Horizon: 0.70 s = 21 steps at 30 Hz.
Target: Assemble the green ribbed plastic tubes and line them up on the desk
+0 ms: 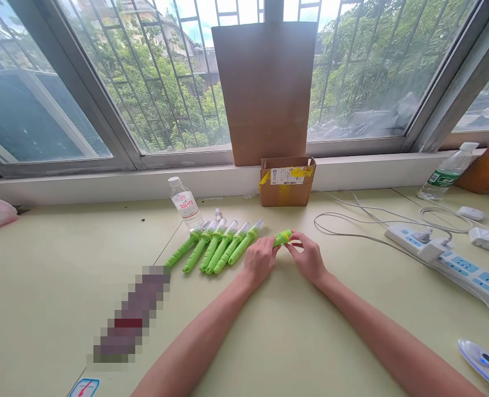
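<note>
My left hand [261, 256] is closed around a bright green plastic piece [282, 238] whose upper end sticks out past the fingers. A yellow band shows near its right end. The thumb and fingers of my right hand [307, 255] pinch that end, and part of the piece is hidden by both hands. Left of my hands, several green plastic tubes [223, 251] with ridged handles and clear caps lie side by side on the pale table [244, 353]. A small clear cap-like piece [218, 214] stands behind them.
A water bottle [185, 204] leans behind the tubes. A small cardboard box [286, 193] stands near the window, before a tall cardboard sheet [267, 94]. At right are a power strip [455, 264], cables, another bottle [447, 171] and a glowing device [487, 361]. A pixelated area [132, 317] lies left.
</note>
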Tool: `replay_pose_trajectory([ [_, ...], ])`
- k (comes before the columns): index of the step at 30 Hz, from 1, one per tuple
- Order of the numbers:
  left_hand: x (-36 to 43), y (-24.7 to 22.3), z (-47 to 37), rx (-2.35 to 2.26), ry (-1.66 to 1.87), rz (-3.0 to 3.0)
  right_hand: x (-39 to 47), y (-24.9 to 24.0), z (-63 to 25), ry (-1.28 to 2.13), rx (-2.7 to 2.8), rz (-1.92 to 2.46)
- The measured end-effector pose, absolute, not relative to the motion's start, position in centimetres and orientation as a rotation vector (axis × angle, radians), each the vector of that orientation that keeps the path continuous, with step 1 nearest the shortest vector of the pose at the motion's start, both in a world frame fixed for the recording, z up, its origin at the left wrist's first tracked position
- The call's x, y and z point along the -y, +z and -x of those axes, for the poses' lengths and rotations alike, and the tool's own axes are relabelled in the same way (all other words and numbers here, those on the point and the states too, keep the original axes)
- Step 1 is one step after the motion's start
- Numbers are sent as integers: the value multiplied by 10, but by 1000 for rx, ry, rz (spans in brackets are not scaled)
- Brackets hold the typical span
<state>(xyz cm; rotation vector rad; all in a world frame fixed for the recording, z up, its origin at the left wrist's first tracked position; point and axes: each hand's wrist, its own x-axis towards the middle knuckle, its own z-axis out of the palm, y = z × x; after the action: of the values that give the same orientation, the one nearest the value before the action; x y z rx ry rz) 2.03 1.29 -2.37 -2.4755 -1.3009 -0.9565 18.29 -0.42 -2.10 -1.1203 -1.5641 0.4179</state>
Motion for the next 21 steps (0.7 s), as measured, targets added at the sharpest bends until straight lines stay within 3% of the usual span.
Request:
replay_pose_trajectory([
  [21, -13, -24, -19, 1283, -958, 2384, 1, -26, -186, 462, 1636, 1106],
])
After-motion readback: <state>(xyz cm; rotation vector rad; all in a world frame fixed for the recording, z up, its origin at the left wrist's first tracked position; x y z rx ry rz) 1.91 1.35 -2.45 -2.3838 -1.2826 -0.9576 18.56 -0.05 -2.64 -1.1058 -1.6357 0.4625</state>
